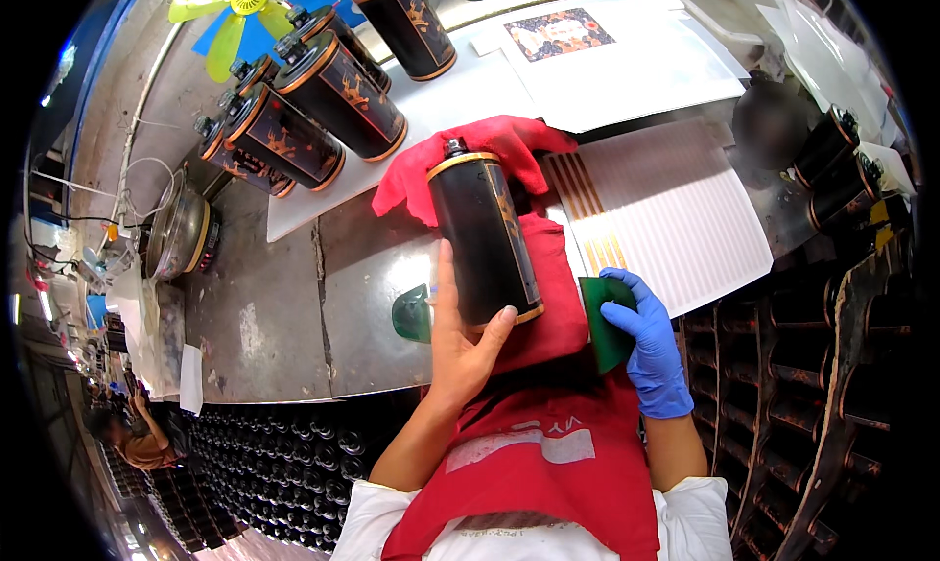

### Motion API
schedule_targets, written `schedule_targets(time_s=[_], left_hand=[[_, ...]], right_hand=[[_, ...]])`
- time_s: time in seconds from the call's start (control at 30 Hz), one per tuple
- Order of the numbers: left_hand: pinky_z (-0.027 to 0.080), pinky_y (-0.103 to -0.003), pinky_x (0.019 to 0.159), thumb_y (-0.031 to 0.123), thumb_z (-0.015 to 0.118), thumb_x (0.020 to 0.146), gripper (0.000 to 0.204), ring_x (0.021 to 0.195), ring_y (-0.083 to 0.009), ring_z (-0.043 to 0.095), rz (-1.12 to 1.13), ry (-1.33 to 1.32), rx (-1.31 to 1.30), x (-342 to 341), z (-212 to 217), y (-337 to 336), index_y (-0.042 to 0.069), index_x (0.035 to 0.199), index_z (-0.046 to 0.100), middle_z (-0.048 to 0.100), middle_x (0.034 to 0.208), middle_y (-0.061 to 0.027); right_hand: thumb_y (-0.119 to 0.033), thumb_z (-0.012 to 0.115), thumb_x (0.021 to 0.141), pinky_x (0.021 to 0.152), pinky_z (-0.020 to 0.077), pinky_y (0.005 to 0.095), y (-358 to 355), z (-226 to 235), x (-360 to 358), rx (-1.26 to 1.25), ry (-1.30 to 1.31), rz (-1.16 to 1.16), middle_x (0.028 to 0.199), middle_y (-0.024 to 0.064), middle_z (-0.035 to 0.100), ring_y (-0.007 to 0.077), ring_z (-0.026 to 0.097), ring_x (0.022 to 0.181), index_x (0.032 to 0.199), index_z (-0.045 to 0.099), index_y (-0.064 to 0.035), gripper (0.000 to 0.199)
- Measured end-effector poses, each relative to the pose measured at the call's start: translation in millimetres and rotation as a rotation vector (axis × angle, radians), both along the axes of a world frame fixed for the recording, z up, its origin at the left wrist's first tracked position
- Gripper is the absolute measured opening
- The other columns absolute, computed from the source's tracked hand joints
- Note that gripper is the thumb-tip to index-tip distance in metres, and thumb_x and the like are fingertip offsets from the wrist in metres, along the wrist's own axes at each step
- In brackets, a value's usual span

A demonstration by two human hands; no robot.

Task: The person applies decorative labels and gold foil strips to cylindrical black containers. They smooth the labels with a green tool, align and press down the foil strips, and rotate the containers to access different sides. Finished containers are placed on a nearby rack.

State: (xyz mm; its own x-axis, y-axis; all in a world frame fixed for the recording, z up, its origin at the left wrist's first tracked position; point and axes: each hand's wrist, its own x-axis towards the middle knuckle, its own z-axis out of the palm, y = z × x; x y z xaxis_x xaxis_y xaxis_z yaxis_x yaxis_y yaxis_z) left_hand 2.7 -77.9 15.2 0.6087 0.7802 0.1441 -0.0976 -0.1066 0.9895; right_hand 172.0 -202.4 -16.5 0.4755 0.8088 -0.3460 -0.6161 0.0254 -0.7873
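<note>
From the head camera, your left hand point(458, 338) cups the lower end of a black bottle point(484, 238) with gold trim; the thumb runs up its left side and the fingers point(501, 318) curl around the gold base ring, closed on it. The bottle lies tilted on a red cloth point(490, 145) spread over the metal worktop point(284, 297), its small cap pointing away from you. Your right hand point(641, 341), in a blue glove, sits just right of the bottle's base and pinches a flat dark green card point(605, 318), its fingers shut on the card's edge.

The bottle looks rigid, smooth and glossy, probably glass or ceramic, so judge it slippery, fairly heavy and breakable; the cloth under it cushions it. The best hold seems to be around the body near the base ring, where your left hand is now, rather than by the narrow cap. The green card looks thin, light and stiff enough to hold by one edge.

Beyond the bottle's cap lie several more black bottles point(323, 101) on a white sheet point(460, 81). To the bottle's right is a striped sheet with gold strips point(676, 218).
</note>
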Motion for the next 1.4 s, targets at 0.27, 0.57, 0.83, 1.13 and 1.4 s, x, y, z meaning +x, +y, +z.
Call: schedule_targets(time_s=[0.27,0.57,0.83,1.13,1.4], left_hand=[[0.042,-0.033,0.096,-0.003,0.056,0.082,0.090,0.129,-0.0244,0.034,-0.028,0.044,-0.053,-6,-4,-1,0.010,0.147,-0.004,0.019,0.147,-0.0143],[0.039,-0.033,0.099,-0.006,0.058,0.078,0.092,0.128,-0.0239,0.036,-0.045,-0.080,-0.099,-7,-8,11,0.011,0.147,-0.001,0.022,0.146,-0.0135],[0.040,-0.036,0.100,-0.007,0.061,0.073,0.097,0.127,-0.0232,0.039,-0.043,-0.002,-0.169,4,17,2,0.011,0.147,0.000,0.029,0.143,-0.0131],[0.031,-0.037,0.106,-0.010,0.058,0.073,0.095,0.129,-0.0246,0.036,-0.042,-0.123,-0.179,-2,4,9,0.009,0.147,0.001,0.026,0.144,-0.0135],[0.034,-0.036,0.103,0.000,0.074,0.067,0.111,0.124,-0.0264,0.042,-0.075,0.254,0.346,-5,17,5,0.007,0.146,-0.004,0.028,0.143,-0.0157]], right_hand=[[-0.002,0.063,0.077,0.087,0.0444,0.0239,-1,0,5,-0.049,-0.007,-0.044,0.107,0.0048,0.058,0.0120,0.055,0.096,0.117,0.054,-0.0016,0.041],[-0.001,0.062,0.078,0.089,0.0432,0.0243,-3,2,8,-0.039,-0.024,-0.084,0.109,0.0050,0.058,0.0129,0.055,0.099,0.117,0.054,-0.0013,0.040],[-0.001,0.061,0.078,0.089,0.0433,0.0248,2,3,0,-0.007,-0.008,-0.038,0.109,0.0056,0.058,0.0132,0.055,0.099,0.117,0.054,-0.0013,0.040],[-0.001,0.062,0.078,0.086,0.0443,0.0240,-14,8,5,0.011,-0.067,-0.202,0.106,0.0047,0.059,0.0122,0.055,0.095,0.116,0.055,-0.0021,0.039],[-0.001,0.060,0.081,0.083,0.0474,0.0269,-5,24,-16,-0.111,-0.500,-0.188,0.103,0.0061,0.060,0.0131,0.058,0.091,0.116,0.053,-0.0037,0.035]])
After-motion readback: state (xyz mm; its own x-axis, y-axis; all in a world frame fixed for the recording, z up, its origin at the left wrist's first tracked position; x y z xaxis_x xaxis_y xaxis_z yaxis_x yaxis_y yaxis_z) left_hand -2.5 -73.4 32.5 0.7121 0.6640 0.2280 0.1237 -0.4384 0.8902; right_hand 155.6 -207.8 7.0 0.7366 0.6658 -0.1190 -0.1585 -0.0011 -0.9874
